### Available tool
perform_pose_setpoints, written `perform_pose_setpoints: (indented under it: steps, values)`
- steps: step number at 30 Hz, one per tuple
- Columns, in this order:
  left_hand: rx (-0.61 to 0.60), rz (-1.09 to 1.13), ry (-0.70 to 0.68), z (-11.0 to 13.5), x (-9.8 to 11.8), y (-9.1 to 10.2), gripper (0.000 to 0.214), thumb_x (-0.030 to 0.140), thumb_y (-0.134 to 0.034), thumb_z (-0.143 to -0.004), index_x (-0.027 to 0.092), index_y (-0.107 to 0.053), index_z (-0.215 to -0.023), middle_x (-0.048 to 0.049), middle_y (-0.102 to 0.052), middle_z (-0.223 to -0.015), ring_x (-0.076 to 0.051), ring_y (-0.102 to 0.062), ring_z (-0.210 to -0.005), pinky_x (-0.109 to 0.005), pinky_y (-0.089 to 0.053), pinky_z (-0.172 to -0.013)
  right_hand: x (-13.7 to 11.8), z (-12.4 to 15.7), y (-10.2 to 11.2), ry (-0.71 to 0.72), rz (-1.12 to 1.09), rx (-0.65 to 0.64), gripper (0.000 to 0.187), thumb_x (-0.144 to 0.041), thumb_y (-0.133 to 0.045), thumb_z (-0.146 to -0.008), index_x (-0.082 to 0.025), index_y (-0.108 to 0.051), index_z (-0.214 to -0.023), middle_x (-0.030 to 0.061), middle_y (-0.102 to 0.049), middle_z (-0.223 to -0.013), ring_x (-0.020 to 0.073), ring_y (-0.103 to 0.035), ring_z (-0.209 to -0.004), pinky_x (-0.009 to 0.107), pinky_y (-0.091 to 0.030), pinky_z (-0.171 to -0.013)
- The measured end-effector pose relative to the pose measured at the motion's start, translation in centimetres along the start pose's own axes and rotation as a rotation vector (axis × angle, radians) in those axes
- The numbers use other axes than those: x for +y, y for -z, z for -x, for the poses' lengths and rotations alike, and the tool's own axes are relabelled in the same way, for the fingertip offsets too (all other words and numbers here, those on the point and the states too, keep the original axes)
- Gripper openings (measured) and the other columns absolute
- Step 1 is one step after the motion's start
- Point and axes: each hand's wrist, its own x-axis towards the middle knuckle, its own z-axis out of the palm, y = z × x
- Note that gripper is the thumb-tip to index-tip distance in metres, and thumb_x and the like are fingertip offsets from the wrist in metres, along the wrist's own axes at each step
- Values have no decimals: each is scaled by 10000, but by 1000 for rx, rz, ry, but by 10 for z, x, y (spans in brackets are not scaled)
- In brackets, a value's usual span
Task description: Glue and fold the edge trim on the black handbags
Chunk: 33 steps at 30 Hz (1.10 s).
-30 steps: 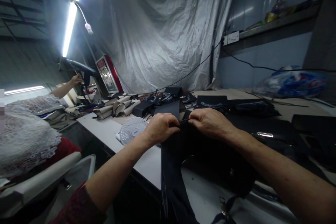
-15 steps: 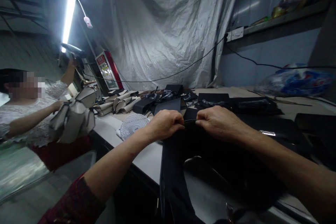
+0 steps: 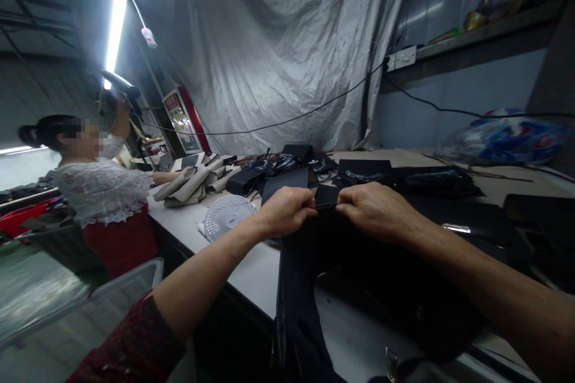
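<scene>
With fingers pinched, my left hand [image 3: 290, 210] and my right hand [image 3: 375, 210] grip the top edge of a black bag [image 3: 297, 293], a short gap apart. The bag hangs down from them over the near side of the table, and its dark inside shows little detail. Below my right forearm, a small metal clasp [image 3: 392, 364] shows near the bottom of the view. Just beyond my knuckles lies a flat black panel [image 3: 287, 181]. A white fan [image 3: 230, 215] lies beside my left wrist.
At left a co-worker [image 3: 108, 185] has one arm at a pile of beige pieces [image 3: 191, 185] on the white table [image 3: 256, 272]. Black bags [image 3: 365, 169] with plastic-wrapped parts lie along the back. A clear bin [image 3: 157, 272] stands at lower left; a cable [image 3: 269, 125] crosses behind.
The co-worker has moved toward the table, and the beige pieces once held in the air now lie on it. My hands keep their pinch on the bag's edge, nearly still.
</scene>
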Motion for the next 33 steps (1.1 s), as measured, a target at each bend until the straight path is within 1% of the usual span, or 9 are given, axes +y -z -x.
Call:
perform_pose_setpoints:
  steps: [3, 5, 8, 12, 16, 20, 23, 27, 33]
  values:
    - [8, 14, 22, 0, 1, -1, 109, 147, -674, -854, 172, -615, -766, 15, -626, -729, -138, -557, -675, -245, -371, -630, 3, -1, -2, 4, -30, -1, 184, -293, -566, -936, -236, -722, -857, 50, -718, -861, 223, -654, -806, 292, -365, -623]
    - [7, 17, 16, -1, 2, -1, 114, 146, -677, -849, 172, -606, -763, 18, -621, -725, -136, -549, -668, -245, -361, -621, 4, -2, -3, 29, -65, 1, 140, -261, -583, -910, -246, -717, -946, 36, -722, -913, 211, -655, -829, 280, -386, -645]
    - [-6, -5, -5, -3, 4, 0, 111, 142, -674, -843, 177, -605, -763, 19, -617, -721, -137, -543, -665, -249, -355, -616, 3, -6, -4, 118, -117, 0, 199, -229, -603, -881, -284, -708, -1041, -5, -724, -1021, 186, -650, -909, 256, -400, -692]
    - [-9, 75, 17, -4, 1, -1, 87, 165, -697, -828, 185, -612, -826, 18, -647, -778, -144, -585, -725, -243, -402, -654, -1, -12, -6, 122, -126, 13, 129, -249, -604, -878, -267, -732, -888, -5, -726, -903, 179, -640, -833, 260, -369, -644]
    - [-26, 285, 143, 1, -12, -5, 439, 190, -852, -620, 180, -598, -979, 17, -663, -861, -153, -611, -767, -233, -450, -642, -5, -15, -9, 73, -124, 41, 122, -255, -608, -856, -245, -724, -817, 14, -706, -796, 185, -618, -737, 275, -323, -582]
    - [-85, 444, 275, 9, -25, -9, 208, 143, -734, -685, 157, -615, -855, 21, -659, -742, -130, -604, -659, -212, -408, -558, -5, -15, -10, 97, -145, 44, 122, -265, -609, -863, -234, -706, -796, 11, -699, -797, 176, -607, -716, 275, -324, -579]
    - [-70, 473, 270, 11, -25, -10, 160, 171, -727, -696, 149, -646, -832, 14, -674, -740, -126, -603, -649, -208, -403, -553, -3, -15, -10, 138, -167, 47, 110, -244, -606, -863, -243, -716, -849, 2, -705, -869, 170, -619, -771, 265, -354, -612]
    - [-51, 413, 236, 10, -16, -8, 152, 179, -731, -686, 153, -672, -824, 23, -668, -720, -121, -581, -628, -202, -387, -539, 0, -15, -12, 251, -195, 47, 148, -280, -646, -879, -298, -738, -993, -27, -693, -1053, 157, -624, -926, 239, -404, -745]
    - [-30, 343, 196, 7, -15, -8, 111, 167, -712, -692, 154, -668, -793, 36, -644, -689, -114, -553, -618, -200, -368, -538, -3, -21, -21, 292, -180, 94, 89, -260, -647, -869, -237, -732, -854, -17, -700, -873, 150, -616, -808, 250, -384, -684]
